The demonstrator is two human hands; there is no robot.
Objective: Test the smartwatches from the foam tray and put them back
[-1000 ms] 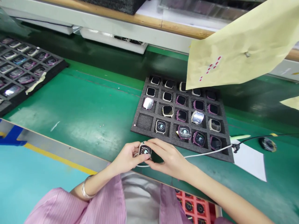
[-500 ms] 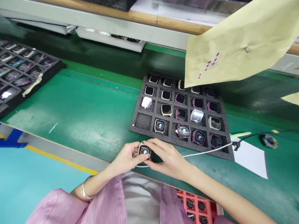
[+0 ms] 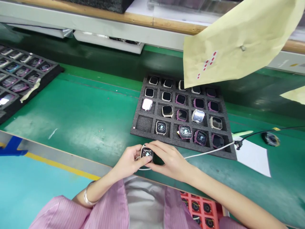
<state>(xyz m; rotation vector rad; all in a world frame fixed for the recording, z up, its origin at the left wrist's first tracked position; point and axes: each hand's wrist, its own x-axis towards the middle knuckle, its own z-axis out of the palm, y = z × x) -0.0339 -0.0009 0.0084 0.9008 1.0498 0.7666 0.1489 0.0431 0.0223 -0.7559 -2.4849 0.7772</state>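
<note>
Both hands pinch one small smartwatch body [image 3: 146,153] with a lit screen at the near edge of the green bench. My left hand [image 3: 128,159] grips its left side, and my right hand [image 3: 168,159] closes on its right side and top. A white cable [image 3: 205,152] runs from under my right hand off to the right. Just beyond the hands lies a black foam tray [image 3: 145,123] with several watch bodies in its pockets, beige and purple, and its near-left pocket is vacant.
A second black foam tray [image 3: 51,72] of watch bodies sits at the far left. A yellow envelope [image 3: 238,41] hangs over the tray's far right. White paper [image 3: 254,157] and a small dark round object [image 3: 269,138] lie right. A red tray [image 3: 200,210] shows under the bench edge.
Both hands keep the watch body in the same grip. The view has drifted slightly, so the tray and envelope sit a little further left and higher in the picture.
</note>
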